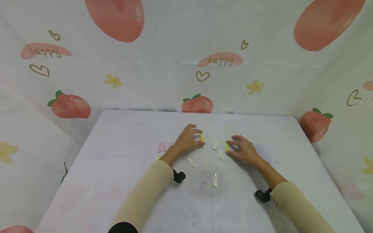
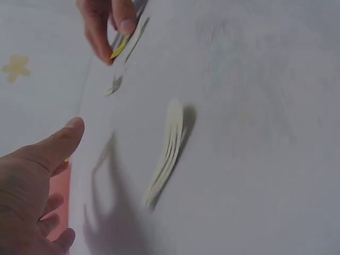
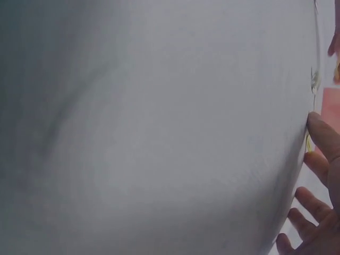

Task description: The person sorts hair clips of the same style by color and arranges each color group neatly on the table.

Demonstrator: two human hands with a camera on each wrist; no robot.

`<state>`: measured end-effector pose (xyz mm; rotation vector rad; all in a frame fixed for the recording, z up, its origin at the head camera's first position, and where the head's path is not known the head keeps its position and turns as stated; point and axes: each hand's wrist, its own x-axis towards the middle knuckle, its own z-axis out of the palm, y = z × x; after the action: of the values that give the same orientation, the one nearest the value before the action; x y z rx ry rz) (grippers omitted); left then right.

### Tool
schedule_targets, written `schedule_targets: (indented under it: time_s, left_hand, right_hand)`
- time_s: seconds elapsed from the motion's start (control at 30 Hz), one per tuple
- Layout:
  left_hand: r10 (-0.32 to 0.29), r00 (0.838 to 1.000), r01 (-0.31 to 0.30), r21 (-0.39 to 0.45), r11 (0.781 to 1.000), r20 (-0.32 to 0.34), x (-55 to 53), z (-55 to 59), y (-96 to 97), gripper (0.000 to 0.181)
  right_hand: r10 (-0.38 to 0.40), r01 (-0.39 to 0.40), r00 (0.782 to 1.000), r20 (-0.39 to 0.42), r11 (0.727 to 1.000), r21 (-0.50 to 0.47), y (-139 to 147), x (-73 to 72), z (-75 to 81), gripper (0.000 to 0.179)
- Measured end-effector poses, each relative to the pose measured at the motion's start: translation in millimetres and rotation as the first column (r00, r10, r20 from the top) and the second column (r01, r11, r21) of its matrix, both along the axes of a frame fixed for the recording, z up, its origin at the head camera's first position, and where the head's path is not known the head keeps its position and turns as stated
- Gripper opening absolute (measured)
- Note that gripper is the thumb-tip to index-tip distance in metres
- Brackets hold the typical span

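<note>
Yellow hair clip [image 1: 202, 138] sits beyond and a little to the left of the front white clip [image 1: 215, 181], pinched between the thumb and forefinger of the left hand [image 1: 186, 141]. Beyond and slightly to the right of the front white clip, the right hand [image 1: 244, 151] has thumb and forefinger closed on a second yellow clip [image 1: 226, 147]; I cannot tell whether either held clip touches the table [image 1: 102, 168]. Almost straight beyond the front white clip, between the two hands, lie a far white clip [image 1: 215, 145] and, near it, a middle white clip [image 1: 221, 155], tilted different ways. To the left of the front white clip and a bit beyond it rests a slanted white clip [image 1: 191, 162]. Well off to its left, also beyond, are three pink clips [image 1: 159, 147], the nearest to the left hand partly covered, and just below them a third yellow clip [image 1: 158, 157] shows only a tip past the left wrist. Far beyond the front white clip hangs a backdrop [image 1: 163, 64] printed with peaches and hearts
</note>
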<state>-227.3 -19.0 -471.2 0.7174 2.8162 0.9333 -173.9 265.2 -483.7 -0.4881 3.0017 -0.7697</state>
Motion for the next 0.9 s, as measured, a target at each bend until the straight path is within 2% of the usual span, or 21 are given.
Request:
schedule_targets:
  time_s: [0.2, 0.4, 0.5, 0.63, 0.77, 0.9]
  left_hand:
    - [0.012, 1.0, -0.012, 0.0, 1.0, -0.002, 10.5, 13.9, -45.8, 0.051]
    - [-0.002, 1.0, 0.002, -0.027, 1.0, -0.031, 32.5, 10.1, -82.3, 0.052]
    - [0.0, 1.0, -0.001, -0.025, 1.0, -0.02, 45.2, 7.3, -93.4, 0.053]
    - [-0.014, 0.998, 0.011, -0.043, 0.999, -0.055, 58.8, 4.2, -103.8, 0.052]
    - [-0.035, 0.995, 0.028, -0.065, 0.997, -0.094, 67.7, -0.7, -113.1, 0.051]
    - [-0.035, 0.996, 0.03, -0.066, 0.997, -0.085, 73.9, -6.1, -121.8, 0.053]
  right_hand:
    - [0.005, -0.005, 1.0, 0.011, 1.0, 0.025, 0.5, -0.4, 2.7, 0.051]
    - [0.018, -0.019, 1.0, 0.012, 0.998, 0.058, 1.1, 1.1, 2.4, 0.051]
    - [0.028, -0.028, 1.0, 0.006, 0.997, 0.071, 1.6, 2.1, 1.0, 0.05]
    - [0.029, -0.03, 1.0, 0.006, 0.996, 0.083, 1.5, 2.4, 0.3, 0.05]
    - [0.026, -0.027, 1.0, 0.012, 0.995, 0.094, 0.9, 2.3, 2.0, 0.05]
    - [0.032, -0.032, 0.999, -0.001, 0.995, 0.091, -0.1, 2.6, 4.3, 0.05]
